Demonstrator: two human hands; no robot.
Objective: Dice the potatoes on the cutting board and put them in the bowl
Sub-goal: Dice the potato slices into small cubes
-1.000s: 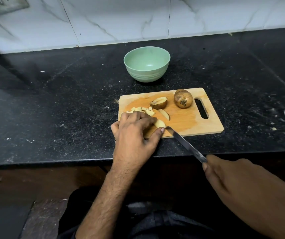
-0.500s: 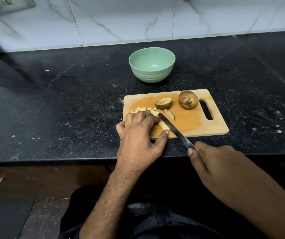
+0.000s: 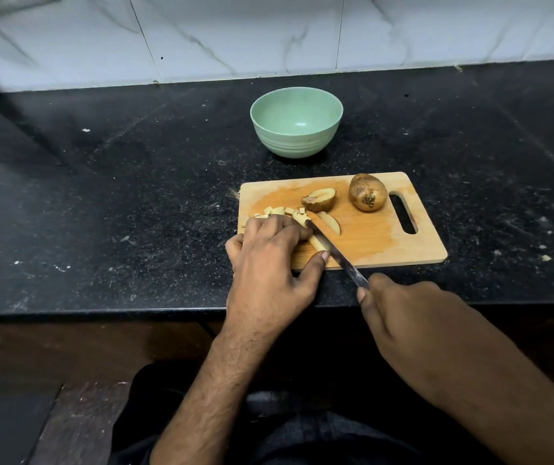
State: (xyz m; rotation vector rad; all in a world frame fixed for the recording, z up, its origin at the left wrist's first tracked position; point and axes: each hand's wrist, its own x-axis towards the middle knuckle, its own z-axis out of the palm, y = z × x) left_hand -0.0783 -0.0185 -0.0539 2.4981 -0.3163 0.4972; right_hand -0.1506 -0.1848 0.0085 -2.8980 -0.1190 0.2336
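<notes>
Dicing potato strips on the wooden cutting board [image 3: 386, 243]

Left hand [image 3: 269, 260] curls over a potato strip [image 3: 317, 244] near diced pieces [image 3: 282, 211]; knife [image 3: 332, 250] blade lies on it, gripped by right hand [image 3: 413, 317]; halved potato [image 3: 319, 200], whole potato [image 3: 368, 192] further right; green bowl [image 3: 297, 142] behind

The left hand [image 3: 269, 260] covers the potato piece it holds down, so only a thin pale strip [image 3: 317, 243] peeks out by the thumb. Some of the small cut bits [image 3: 279, 210] hide behind its knuckles, so they cannot be counted. The knife [image 3: 334, 248] handle is lost inside the right hand [image 3: 413, 317]; the grip on it cannot be seen. Where the blade meets the potato is behind the left fingers. The right arm runs off the picture's edge. A grey thing [image 3: 10, 3] at the top left corner is cut off and blurry. White specks on the counter [image 3: 134, 196] are too small to tell.
</notes>
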